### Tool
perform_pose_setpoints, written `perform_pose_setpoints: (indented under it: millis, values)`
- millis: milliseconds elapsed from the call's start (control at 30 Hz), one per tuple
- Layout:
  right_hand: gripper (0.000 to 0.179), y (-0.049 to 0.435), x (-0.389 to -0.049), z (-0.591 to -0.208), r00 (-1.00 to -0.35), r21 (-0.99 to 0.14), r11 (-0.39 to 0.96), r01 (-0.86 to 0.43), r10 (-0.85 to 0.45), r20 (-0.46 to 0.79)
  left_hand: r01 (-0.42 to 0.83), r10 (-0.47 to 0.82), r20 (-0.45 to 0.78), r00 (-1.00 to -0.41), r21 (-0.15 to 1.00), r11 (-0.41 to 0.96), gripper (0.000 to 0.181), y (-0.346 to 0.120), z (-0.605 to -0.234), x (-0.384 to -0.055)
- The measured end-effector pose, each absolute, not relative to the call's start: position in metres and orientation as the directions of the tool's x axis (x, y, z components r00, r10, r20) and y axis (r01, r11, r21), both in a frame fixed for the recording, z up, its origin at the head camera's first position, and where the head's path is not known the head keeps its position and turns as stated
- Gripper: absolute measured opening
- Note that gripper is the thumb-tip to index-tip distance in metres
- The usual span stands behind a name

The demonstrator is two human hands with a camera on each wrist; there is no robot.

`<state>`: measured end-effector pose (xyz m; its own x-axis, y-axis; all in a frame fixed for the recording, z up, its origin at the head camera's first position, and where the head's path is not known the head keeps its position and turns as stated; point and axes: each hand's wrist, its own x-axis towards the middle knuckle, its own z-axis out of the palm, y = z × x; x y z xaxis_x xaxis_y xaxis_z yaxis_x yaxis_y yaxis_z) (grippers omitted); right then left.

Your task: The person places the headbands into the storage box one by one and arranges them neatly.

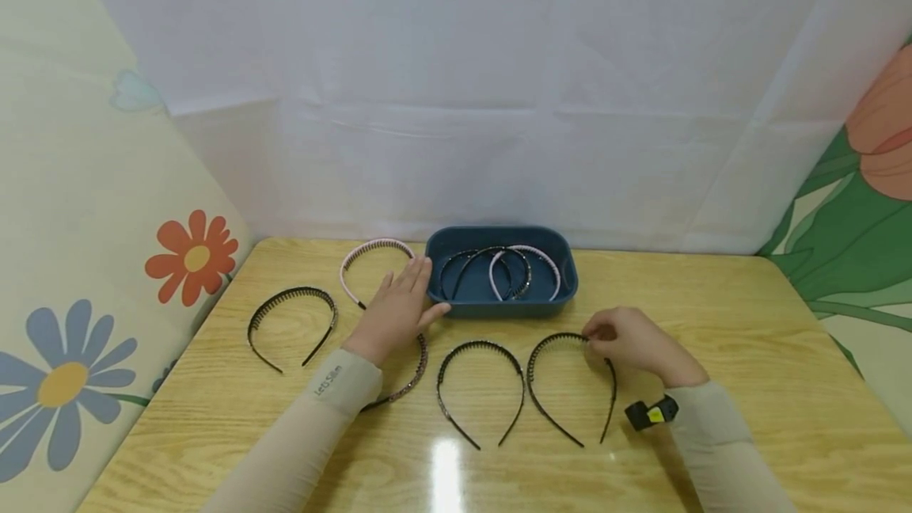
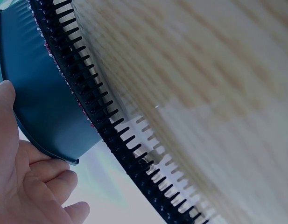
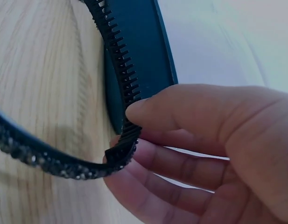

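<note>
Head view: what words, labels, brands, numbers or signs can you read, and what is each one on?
"Let's Slim": on the left sleeve, small and slightly blurred.
Black device by the right wrist: any marking on its yellow patch is too small to read.
Box and headbands: no text visible.

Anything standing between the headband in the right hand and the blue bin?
Nothing visible; only bare table lies between that headband and the blue bin, whose near wall would need clearing. The left hand is at the bin's left end, off to the side.
</note>
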<state>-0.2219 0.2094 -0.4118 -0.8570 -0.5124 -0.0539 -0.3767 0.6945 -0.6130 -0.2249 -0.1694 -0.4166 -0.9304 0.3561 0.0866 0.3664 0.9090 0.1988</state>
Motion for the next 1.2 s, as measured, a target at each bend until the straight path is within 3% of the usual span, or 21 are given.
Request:
perform_pose_setpoints:
  millis: [533,933,1200]
  values:
    - [0.016,0.216,-0.220,-0.404,-0.896,-0.641,0.661,-0.390,-0.432,0.100,0.371,0.361,0.084,-0.929,0.199,0.907,0.083,-0.169,-0.416,-0.224]
    - [0.017,0.206,-0.225,-0.395,-0.945,-0.726,0.612,-0.314,-0.273,0.179,0.376,0.364,0.094,-0.927,0.186,0.908,0.084,-0.171,-0.418,-0.227]
    - [0.029,0.199,-0.227,-0.390,-0.980,-0.827,0.528,-0.192,-0.147,0.134,0.376,0.365,0.091,-0.927,0.187,0.908,0.084,-0.172,-0.420,-0.228]
